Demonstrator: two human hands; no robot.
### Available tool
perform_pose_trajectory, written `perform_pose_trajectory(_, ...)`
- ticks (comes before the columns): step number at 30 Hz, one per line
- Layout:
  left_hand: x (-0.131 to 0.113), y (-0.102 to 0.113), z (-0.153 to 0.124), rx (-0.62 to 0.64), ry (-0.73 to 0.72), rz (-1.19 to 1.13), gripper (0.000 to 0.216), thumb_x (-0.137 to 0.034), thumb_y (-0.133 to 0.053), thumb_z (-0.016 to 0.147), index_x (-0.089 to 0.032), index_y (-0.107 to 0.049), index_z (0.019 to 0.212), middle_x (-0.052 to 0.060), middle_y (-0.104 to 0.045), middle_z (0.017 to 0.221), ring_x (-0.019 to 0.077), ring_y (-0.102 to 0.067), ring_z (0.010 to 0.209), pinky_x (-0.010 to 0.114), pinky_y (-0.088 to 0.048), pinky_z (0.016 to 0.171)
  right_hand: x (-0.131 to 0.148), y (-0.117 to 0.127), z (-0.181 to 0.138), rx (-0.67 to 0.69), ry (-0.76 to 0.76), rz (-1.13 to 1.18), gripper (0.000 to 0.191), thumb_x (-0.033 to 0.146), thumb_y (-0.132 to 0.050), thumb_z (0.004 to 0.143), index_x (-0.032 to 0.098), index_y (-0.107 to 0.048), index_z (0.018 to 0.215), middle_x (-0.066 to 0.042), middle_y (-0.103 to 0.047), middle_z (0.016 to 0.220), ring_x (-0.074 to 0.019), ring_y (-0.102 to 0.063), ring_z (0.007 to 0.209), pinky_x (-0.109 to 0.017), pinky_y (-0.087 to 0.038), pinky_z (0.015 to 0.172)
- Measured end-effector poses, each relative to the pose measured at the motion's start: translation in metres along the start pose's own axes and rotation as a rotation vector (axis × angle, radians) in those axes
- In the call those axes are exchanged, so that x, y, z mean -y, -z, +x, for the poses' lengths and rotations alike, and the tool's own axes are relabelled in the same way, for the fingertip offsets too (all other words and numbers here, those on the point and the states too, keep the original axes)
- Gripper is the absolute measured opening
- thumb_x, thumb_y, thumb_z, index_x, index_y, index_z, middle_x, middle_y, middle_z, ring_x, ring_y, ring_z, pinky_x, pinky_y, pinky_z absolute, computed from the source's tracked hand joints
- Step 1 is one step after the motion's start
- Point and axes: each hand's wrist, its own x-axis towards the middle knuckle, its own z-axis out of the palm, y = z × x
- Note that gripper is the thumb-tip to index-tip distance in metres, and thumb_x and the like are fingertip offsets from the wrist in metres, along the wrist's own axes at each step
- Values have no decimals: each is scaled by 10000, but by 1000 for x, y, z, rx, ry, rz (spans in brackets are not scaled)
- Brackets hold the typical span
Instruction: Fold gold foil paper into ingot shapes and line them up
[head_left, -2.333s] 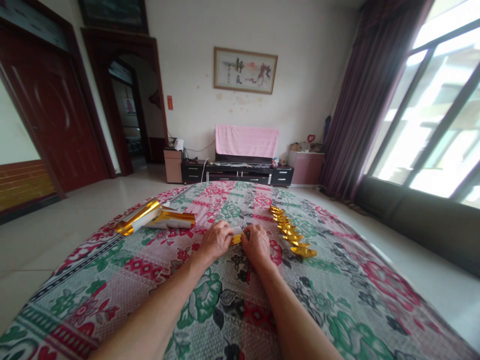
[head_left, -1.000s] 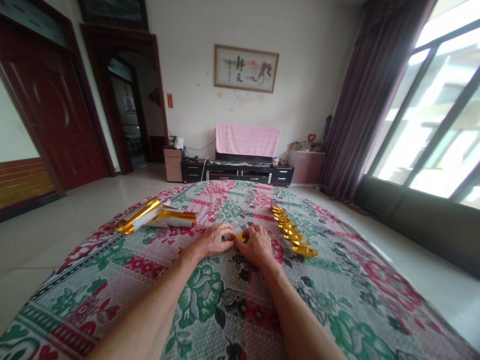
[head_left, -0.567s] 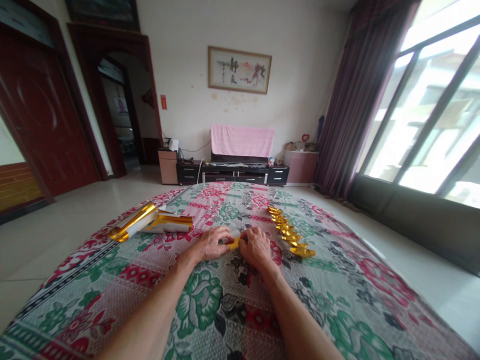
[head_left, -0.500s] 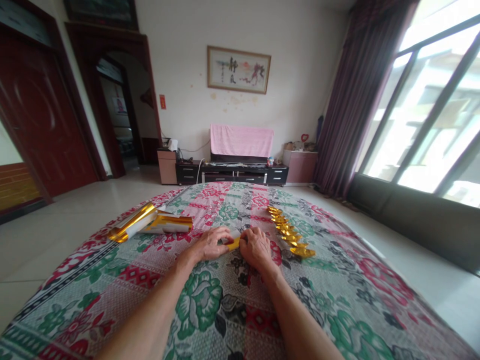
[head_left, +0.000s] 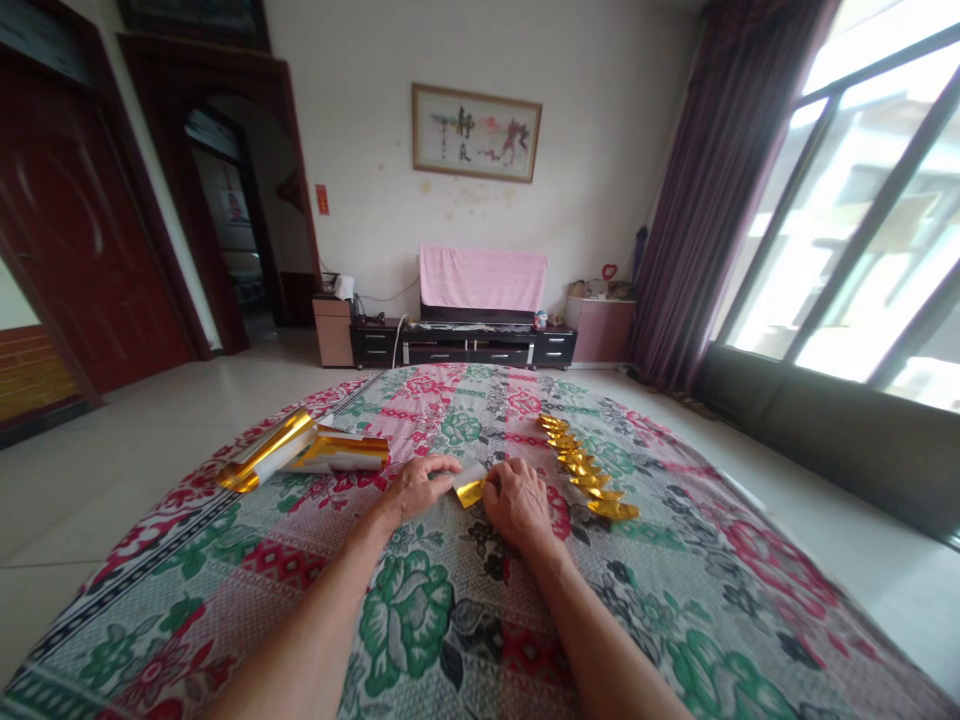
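The left hand (head_left: 416, 488) has drawn back, baring more gold paper (head_left: 471, 491).

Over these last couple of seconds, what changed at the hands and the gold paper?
The left hand drew back leftward, uncovering more of the gold paper piece; its fingers still touch the paper's left edge. The right hand stayed at the right edge. The row of folded gold pieces and the gold sheets did not move.
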Motion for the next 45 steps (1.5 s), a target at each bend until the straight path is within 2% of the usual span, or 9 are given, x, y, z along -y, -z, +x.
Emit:
perform_pose_trajectory(3,2,-5,1,-58,-31,11,223,-207,-491,730,-187,-669,862,16,-684,888,149,-607,865,252,-458,827,-1,0,1,-4,6,13,132,245,-489,782,203,-601,838,-60,-543,928,-194,-467,850,-293,-291,709)
perform_pose_trajectory(12,-10,-13,3,-169,-248,91,292,-17,-459,643,-189,-686,705,28,-653,916,141,-574,900,274,-421,880,-6,0,6,-15,26,92,148,237,-493,787,201,-633,817,-60,-568,889,-188,-484,846,-290,-302,731)
perform_pose_trajectory(17,-4,-24,5,-64,-312,218,165,-114,-564,665,-201,-704,676,25,-658,809,154,-571,809,284,-438,807,-7,-3,6,-37,28,100,129,218,-511,770,199,-638,787,-64,-581,878,-190,-494,830,-289,-310,715)
perform_pose_trajectory(22,1,-25,3,-20,-309,256,148,-161,-579,697,-222,-713,690,16,-660,812,149,-563,806,274,-428,797,-10,-3,7,-73,36,156,133,151,-514,732,195,-638,741,-61,-587,839,-182,-509,809,-287,-337,734)
perform_pose_trajectory(26,-6,-22,1,9,-295,266,175,-142,-557,708,-224,-711,699,12,-655,825,146,-560,813,270,-422,799,-10,0,5,-112,137,242,188,82,-499,688,203,-634,738,-45,-596,887,-179,-510,857,-292,-350,787)
perform_pose_trajectory(32,-4,-21,2,20,-296,227,129,-172,-590,711,-217,-711,707,14,-658,817,145,-561,809,274,-422,792,-9,4,0,2,320,350,222,40,-476,649,198,-628,686,-22,-619,793,-160,-532,815,-288,-372,796)
perform_pose_trajectory(36,0,-20,2,33,-307,168,106,-191,-610,712,-219,-711,729,13,-661,825,134,-571,809,264,-431,788,-13,9,2,95,396,411,246,35,-495,625,192,-643,745,-18,-623,787,-146,-543,797,-261,-394,769)
perform_pose_trajectory(45,0,-19,1,21,-288,146,121,-178,-603,703,-211,-711,745,22,-661,845,139,-581,822,273,-450,797,-16,11,3,139,380,403,199,86,-543,681,206,-658,790,-20,-615,865,-143,-545,852,-278,-392,806)
